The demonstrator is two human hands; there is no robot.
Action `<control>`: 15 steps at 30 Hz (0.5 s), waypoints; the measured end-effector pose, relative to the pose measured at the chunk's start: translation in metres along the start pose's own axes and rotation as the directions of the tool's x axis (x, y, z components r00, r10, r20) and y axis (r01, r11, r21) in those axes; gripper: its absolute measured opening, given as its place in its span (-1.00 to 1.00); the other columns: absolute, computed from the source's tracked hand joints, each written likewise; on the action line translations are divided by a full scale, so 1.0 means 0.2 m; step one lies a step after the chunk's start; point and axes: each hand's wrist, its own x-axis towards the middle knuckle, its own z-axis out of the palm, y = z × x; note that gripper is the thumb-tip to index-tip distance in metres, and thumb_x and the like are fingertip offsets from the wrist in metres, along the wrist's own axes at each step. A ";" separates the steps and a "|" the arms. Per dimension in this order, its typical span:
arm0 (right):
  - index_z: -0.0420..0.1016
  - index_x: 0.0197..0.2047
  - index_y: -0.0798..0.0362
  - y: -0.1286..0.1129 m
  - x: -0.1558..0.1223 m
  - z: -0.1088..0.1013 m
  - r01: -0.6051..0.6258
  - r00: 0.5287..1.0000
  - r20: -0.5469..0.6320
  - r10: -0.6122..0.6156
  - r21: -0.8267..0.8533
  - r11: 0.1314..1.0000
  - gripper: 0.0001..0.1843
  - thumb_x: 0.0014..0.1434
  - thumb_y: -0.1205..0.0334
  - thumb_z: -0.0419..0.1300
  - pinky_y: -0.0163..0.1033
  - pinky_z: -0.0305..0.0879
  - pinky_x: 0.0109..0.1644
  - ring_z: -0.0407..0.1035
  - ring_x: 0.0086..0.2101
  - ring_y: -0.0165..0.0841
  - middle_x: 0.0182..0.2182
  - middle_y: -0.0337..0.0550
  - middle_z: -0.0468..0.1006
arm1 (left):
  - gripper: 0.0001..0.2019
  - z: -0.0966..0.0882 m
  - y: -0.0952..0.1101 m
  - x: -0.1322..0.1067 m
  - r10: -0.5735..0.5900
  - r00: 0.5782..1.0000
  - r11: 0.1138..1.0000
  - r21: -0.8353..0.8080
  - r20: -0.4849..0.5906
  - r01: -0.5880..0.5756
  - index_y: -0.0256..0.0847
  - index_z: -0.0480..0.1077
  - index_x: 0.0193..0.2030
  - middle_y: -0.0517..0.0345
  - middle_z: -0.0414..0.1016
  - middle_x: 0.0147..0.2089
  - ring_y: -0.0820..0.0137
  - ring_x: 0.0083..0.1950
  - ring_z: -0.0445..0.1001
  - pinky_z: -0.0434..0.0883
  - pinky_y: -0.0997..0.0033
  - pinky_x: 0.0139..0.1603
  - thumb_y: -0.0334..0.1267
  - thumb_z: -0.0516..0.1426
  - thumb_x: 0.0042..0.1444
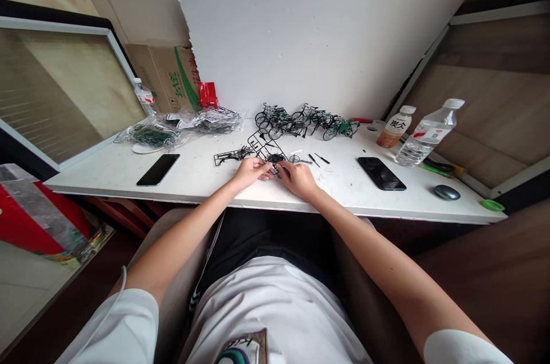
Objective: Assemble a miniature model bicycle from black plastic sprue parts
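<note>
My left hand (250, 173) and my right hand (299, 178) meet near the front of the white table, fingertips pinched together around a small black plastic part (275, 167). Its exact shape is mostly hidden by the fingers. Just beyond it lie black plastic sprue frames (267, 145) with parts attached, and more sprue (232, 155) spreads left. A small loose wheel (294, 159) rests beyond my right hand, near two thin black tools (321, 158). Several assembled model bicycles (275, 121) in black and green stand in a row farther back.
Plastic bags of parts (154, 133) lie at the back left, by a cardboard box (165, 77). A phone (158, 169) lies left; another phone (381, 173) lies right. Two bottles, a drink bottle (396, 126) and a water bottle (429, 133), stand right, near a mouse-like dark object (447, 192).
</note>
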 end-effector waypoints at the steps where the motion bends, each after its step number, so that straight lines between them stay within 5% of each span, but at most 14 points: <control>1: 0.66 0.06 0.07 0.00 0.00 0.00 -0.002 1.000 -0.003 0.002 0.003 1.000 -0.56 0.57 0.05 0.00 -0.22 0.12 -0.33 0.53 -0.44 -0.22 -0.41 -0.03 0.70 | -0.42 0.00 0.00 0.00 0.002 1.000 1.000 0.001 0.000 -0.002 -0.36 0.55 -0.19 -0.17 0.72 -0.13 0.23 -0.21 0.74 0.66 0.30 -0.16 0.19 0.48 -0.03; 7: 0.61 0.28 0.00 0.01 -0.01 0.00 0.013 1.000 -0.011 -0.012 0.091 0.996 -0.55 0.51 -0.03 0.13 -0.24 0.26 -0.27 0.55 -0.45 -0.25 -0.43 -0.11 0.72 | -0.44 0.00 0.00 0.00 0.005 1.000 1.000 0.020 0.012 -0.005 -0.34 0.55 -0.20 -0.15 0.73 -0.16 0.22 -0.20 0.74 0.67 0.26 -0.13 0.18 0.47 0.01; 15: 0.72 0.17 0.00 0.03 -0.02 0.02 0.041 0.997 -0.069 -0.031 0.162 0.986 -0.61 0.50 0.04 0.16 -0.23 0.32 -0.24 0.60 -0.39 -0.26 -0.23 -0.01 0.79 | -0.41 0.00 0.00 0.00 0.020 0.999 0.998 0.056 0.025 -0.021 -0.37 0.59 -0.15 -0.18 0.73 -0.21 0.20 -0.21 0.74 0.64 0.29 -0.15 0.24 0.41 0.09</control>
